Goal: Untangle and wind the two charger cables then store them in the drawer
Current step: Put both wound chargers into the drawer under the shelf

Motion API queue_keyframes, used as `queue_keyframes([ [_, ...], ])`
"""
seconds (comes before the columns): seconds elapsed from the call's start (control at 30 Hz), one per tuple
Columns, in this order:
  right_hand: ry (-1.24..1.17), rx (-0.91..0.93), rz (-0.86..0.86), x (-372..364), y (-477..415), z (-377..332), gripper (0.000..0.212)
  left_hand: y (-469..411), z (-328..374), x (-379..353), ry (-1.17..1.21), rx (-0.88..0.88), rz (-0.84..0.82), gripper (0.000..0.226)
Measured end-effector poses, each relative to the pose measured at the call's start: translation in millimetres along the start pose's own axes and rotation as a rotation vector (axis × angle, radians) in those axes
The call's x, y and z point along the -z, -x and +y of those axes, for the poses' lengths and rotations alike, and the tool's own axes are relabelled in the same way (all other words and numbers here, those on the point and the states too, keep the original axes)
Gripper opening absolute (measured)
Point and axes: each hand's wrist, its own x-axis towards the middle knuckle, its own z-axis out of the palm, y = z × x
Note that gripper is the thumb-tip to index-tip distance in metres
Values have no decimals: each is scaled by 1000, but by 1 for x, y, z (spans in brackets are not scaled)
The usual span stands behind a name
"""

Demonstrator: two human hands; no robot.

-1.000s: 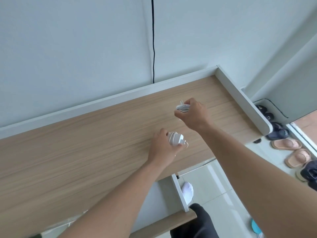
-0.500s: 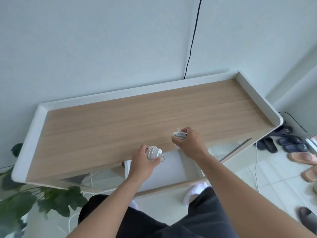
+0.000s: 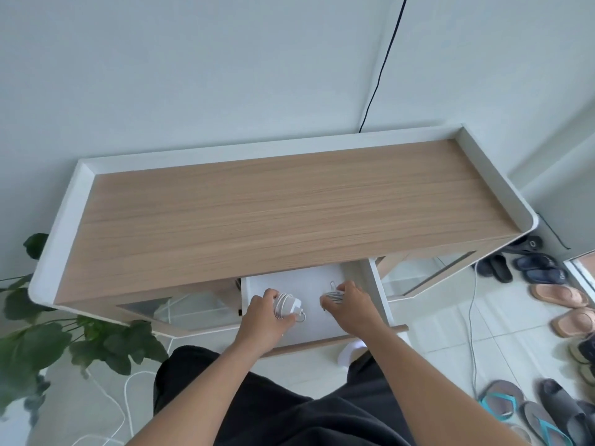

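Your left hand (image 3: 264,312) is closed around a white charger cable wound into a tight coil with its white plug adapter (image 3: 287,306) at the outer end; the fingers wrap the coil from the left and a short loop of cable hangs below the adapter. Your right hand (image 3: 351,302) pinches a second white cable bundle (image 3: 333,296), smaller and flatter, with one wire loop standing up above the fingers. Both hands are inside the outline of the open white drawer (image 3: 310,278), above its floor. Whether either bundle touches the floor cannot be told from this view.

The drawer is pulled out from beneath the light wood cabinet top with raised white edging (image 3: 273,201). Nothing lies on that top. A black wire (image 3: 381,69) runs down the pale wall behind the cabinet. A green leafy plant (image 3: 64,336) stands at the left; slippers and sandals (image 3: 560,296) lie on the tiled floor at the right.

Status: both cables appear separated and wound, so untangling and winding are judged complete. Remaining steps: lower each bundle onto the drawer floor, release, withdraw both hands, and probably close the drawer.
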Motion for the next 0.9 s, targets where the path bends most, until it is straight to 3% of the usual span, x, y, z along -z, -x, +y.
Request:
queue_keyframes([
  [0.7,0,-42,6,-30,-62,12,62,-54,-6,-41,-100,-33,37,54],
  [0.9,7,-30,30,-39,-87,14,59,-75,-10,-54,-168,-57,52,66],
])
